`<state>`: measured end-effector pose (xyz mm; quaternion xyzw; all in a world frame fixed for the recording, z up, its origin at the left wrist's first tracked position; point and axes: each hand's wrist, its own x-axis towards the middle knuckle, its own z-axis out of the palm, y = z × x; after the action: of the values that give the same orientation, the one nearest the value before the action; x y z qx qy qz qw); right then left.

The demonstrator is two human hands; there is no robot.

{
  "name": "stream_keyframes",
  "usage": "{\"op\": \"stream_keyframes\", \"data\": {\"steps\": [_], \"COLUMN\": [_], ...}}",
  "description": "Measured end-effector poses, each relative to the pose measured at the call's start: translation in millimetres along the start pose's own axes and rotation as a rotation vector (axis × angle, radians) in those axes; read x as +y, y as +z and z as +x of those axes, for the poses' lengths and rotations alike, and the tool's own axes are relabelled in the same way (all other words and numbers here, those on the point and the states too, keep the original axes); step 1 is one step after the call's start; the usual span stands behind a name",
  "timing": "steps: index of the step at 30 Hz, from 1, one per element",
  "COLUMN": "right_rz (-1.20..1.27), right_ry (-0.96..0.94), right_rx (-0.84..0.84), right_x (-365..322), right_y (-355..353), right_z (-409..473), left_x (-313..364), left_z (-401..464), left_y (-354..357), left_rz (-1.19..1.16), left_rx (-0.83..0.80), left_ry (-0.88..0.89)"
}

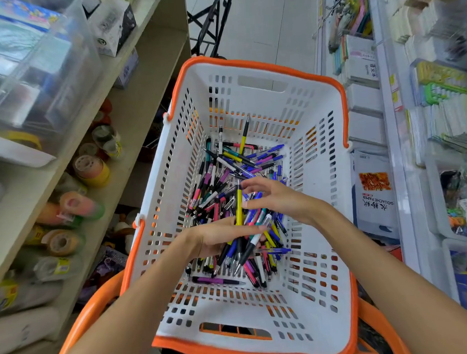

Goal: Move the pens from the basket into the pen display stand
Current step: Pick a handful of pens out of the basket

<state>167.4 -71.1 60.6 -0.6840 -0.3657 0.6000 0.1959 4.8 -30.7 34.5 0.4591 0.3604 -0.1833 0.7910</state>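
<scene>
Between stocked shop shelves (131, 106), a white basket (261, 308); left hand (216, 238) fingers around pens (246, 241), right hand (279, 198) pinching a yellow pen (238, 203).

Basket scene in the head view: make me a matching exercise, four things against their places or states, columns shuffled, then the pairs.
Things:
1. White plastic basket with orange rim
2. Left hand
3. Yellow pen with black tip
4. Rolls of tape

Places or states:
A. On the shelf at the left
B. Grip closed round a bunch of pens
C. Leaning against the far wall of the basket
D. Holds a loose pile of pens

Pairs: 1-D, 2-B, 3-C, 4-A
</scene>
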Motion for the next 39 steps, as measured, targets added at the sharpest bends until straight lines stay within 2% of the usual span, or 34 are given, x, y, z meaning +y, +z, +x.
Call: {"op": "stream_keyframes", "data": {"steps": [3,7,10,12,18,25,29,34,39], "right_rz": [0.083,0.123,0.164,0.106,0.051,0.003,0.021,0.281,0.13], "right_ry": [0.129,0.028,0.021,0.02,-0.034,-0.072,-0.061,-0.11,-0.187], "right_rx": [0.025,0.146,0.076,0.036,0.028,0.05,0.03,0.083,0.052], "right_x": [6,14,18,18,19,22,21,6,-14], "right_y": [-2,-4,-4,-2,-2,5,6,9,23], "right_z": [-3,-14,-20,-25,-30,-28,-30,-27,-15], "left_x": [2,2,1,-1,-6,-5,-3,0,10], "left_z": [1,1,0,0,-5,-7,-8,-12,-22], "left_y": [-3,-9,-12,-11,-11,0,7,7,12], "left_rz": [-0.024,-0.048,-0.09,-0.096,-0.156,-0.109,-0.081,-0.093,-0.159], "left_rx": [0.034,0.011,-0.012,-0.015,-0.07,-0.117,-0.069,0.036,0.029], "left_ry": [0.062,0.069,0.071,0.055,0.031,0.045,0.037,0.014,0.038]}}
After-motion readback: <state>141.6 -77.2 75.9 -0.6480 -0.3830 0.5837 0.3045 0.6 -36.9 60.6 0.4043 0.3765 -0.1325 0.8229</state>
